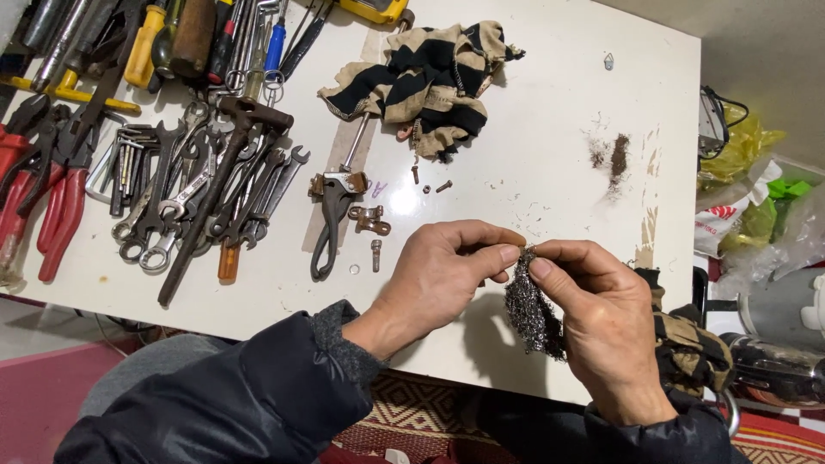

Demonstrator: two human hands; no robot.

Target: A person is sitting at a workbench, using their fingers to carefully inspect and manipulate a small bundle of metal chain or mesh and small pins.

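Head view, looking down on a white table (550, 146). Both hands meet over its near edge, right of centre. The left hand (438, 279) has thumb and forefinger pinched together on the top of a wad of steel wool (531, 311); its other fingers are curled under. The right hand (606, 331) pinches the same top end from the other side, thumb pressed against forefinger, with the wad hanging down along its palm. Something small may be gripped inside the wool where the fingertips meet, but it is too hidden to tell.

Just left of the left hand lie a bolt (376, 255) and a brown clamp (369, 219), with a plier-like tool (331, 215) beside them. Farther left is a heap of wrenches (198, 202) crossed by a hammer (225, 185), and red pliers (51, 206) lie at the left edge. Screwdrivers (198, 39) crowd the far left corner. A striped cloth (430, 82) is bunched at the far middle. A smear of dark dust (614, 156) marks the table far right of the hands. Plastic bags (748, 198) sit off the table to the right.
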